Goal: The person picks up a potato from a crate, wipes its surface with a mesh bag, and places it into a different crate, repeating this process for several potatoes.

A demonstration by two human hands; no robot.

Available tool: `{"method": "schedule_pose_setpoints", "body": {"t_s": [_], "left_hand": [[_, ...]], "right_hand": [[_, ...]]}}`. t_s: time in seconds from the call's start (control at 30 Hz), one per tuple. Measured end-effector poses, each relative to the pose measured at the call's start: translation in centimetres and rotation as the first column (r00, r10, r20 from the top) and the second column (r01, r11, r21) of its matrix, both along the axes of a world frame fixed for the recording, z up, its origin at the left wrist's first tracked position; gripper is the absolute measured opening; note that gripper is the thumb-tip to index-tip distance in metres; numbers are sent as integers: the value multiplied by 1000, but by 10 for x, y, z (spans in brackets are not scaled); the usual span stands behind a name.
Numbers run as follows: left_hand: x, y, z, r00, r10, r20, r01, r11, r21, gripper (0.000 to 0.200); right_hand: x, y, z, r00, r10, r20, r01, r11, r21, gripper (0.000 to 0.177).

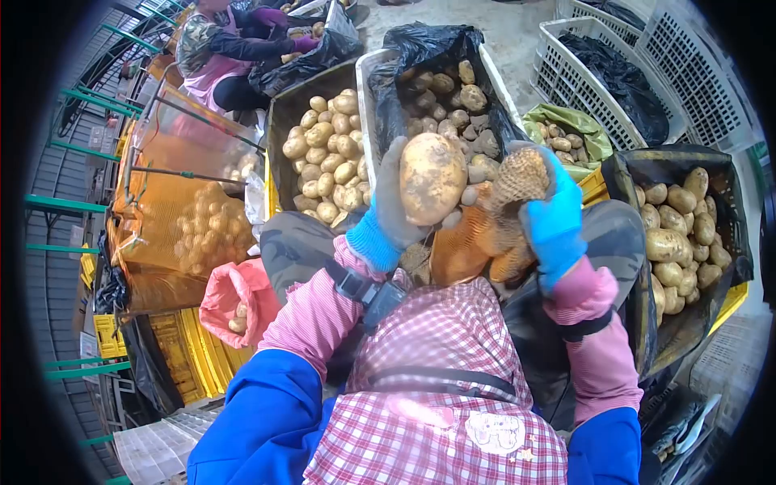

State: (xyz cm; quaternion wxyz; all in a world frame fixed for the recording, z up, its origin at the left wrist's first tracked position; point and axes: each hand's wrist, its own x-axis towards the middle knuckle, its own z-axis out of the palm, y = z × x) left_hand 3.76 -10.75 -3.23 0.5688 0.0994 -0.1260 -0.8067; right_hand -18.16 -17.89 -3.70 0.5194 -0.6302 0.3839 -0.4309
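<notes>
A large potato [433,179] with brown patches is held upright in my left hand [390,198], which wears a grey and blue glove. My right hand [554,212], gloved in blue and grey, is closed around a brown mesh cloth [520,178]. Below and between the hands lies an orange and brown cloth [466,252]. Just beyond my hands is a white crate [368,121] lined with black plastic, holding soil-covered potatoes [473,98].
A crate of clean potatoes [327,153] stands left, another lined crate [731,210] right. A green sack [594,129], white crates [598,89], a pink bag [214,295] and an orange mesh sack [153,275] surround me. Another person [218,48] sits at the upper left.
</notes>
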Motion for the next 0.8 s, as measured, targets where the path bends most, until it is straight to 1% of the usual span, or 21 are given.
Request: {"method": "schedule_pose_setpoints", "body": {"t_s": [0.03,0.07,0.1,0.13,0.17,0.2,0.23,0.27,0.3,0.33,0.37,0.43,0.47,0.5,0.53,0.57,0.63,0.7,0.77,0.8], "left_hand": [[-5,6,-8,960,181,214,-189,982,18,77],[-10,10,-27,843,339,417,-372,928,-4,74],[-17,20,-22,739,419,527,-376,906,-193,68],[-24,29,-17,597,524,608,-366,852,-375,63],[-31,38,-13,439,634,637,-346,773,-532,57],[-26,35,-30,793,435,426,-354,899,-257,56],[-27,42,-45,829,400,391,-413,909,-55,53],[-30,49,-53,854,397,336,-464,873,151,50],[-38,55,-36,860,362,359,-451,870,202,49],[-45,59,-17,866,327,379,-436,863,253,48],[-48,62,-6,872,288,396,-421,854,305,47],[-36,61,-43,799,228,556,-340,934,107,46],[-38,66,-37,908,175,381,-264,944,196,48],[-38,73,-34,974,124,188,-173,947,270,52],[-36,81,-41,991,79,106,-96,981,169,51],[-37,87,-36,999,20,32,-22,998,60,51],[-42,95,-23,999,43,10,-44,957,286,50],[-38,90,-25,997,64,33,-70,957,280,61],[-28,89,-23,999,24,28,-31,955,294,66],[-21,84,-26,990,-137,-18,138,987,86,72]], "right_hand": [[6,15,2,1000,-1,30,2,999,-48,66],[13,32,5,998,-1,60,6,996,-94,70],[22,44,7,996,1,88,11,990,-138,74],[31,53,9,1000,12,-3,-12,941,-339,78],[40,63,10,995,1,-95,-51,854,-518,83],[50,80,8,976,0,-217,-121,832,-542,86],[50,87,8,966,9,-260,-147,842,-519,87],[50,92,8,953,16,-301,-171,852,-494,87],[50,95,8,939,24,-342,-193,861,-471,88],[51,98,8,945,14,-326,-164,884,-437,80],[50,98,8,955,38,-293,-150,917,-371,77],[49,91,8,973,77,-217,-127,965,-229,71],[53,78,-15,997,71,-41,-78,969,-236,58],[49,64,-26,997,74,14,-74,997,-20,54],[41,49,-36,995,63,73,-77,977,197,50],[36,43,-39,991,38,131,-88,910,405,45],[31,46,-46,974,-6,225,-89,908,409,38],[34,46,-36,949,-16,314,-116,910,397,34],[29,55,-22,915,-39,401,-139,903,406,33],[31,60,-10,886,-70,458,-152,889,432,34]]}}
